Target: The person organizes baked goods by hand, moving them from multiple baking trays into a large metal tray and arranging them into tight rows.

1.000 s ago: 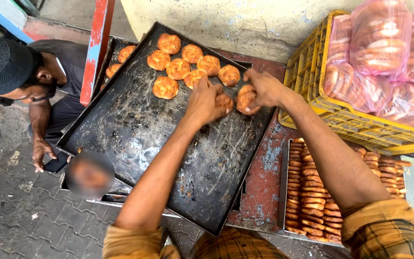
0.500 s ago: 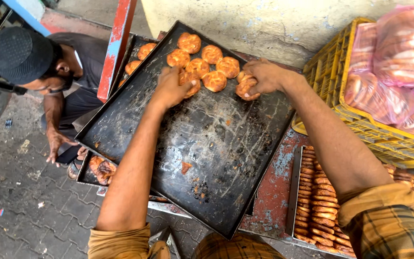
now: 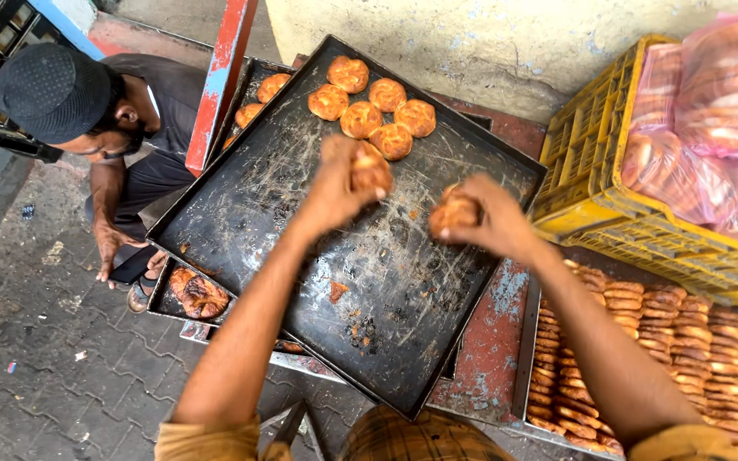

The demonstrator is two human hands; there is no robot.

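A large black baking tray (image 3: 241, 205) lies tilted in front of me, scratched and greasy. Several round golden-brown pastries (image 3: 375, 109) sit in a cluster at its far corner. My left hand (image 3: 339, 181) is raised over the tray's middle, closed on a stack of pastries (image 3: 372, 168). My right hand (image 3: 487, 219) hovers just right of it, gripping another stack of pastries (image 3: 454, 211). A small crumb (image 3: 337, 291) lies on the tray's bare surface below my hands.
A person in a dark cap (image 3: 53, 90) crouches at the left. A yellow crate (image 3: 608, 196) with bagged pastries stands at the right. A tray packed with rows of pastries (image 3: 668, 341) lies below it. More trays (image 3: 198, 294) with pastries sit under the black one.
Both hands have lifted away from the pastry cluster toward the tray's middle, each carrying pastries. Fewer pastries remain at the far corner.
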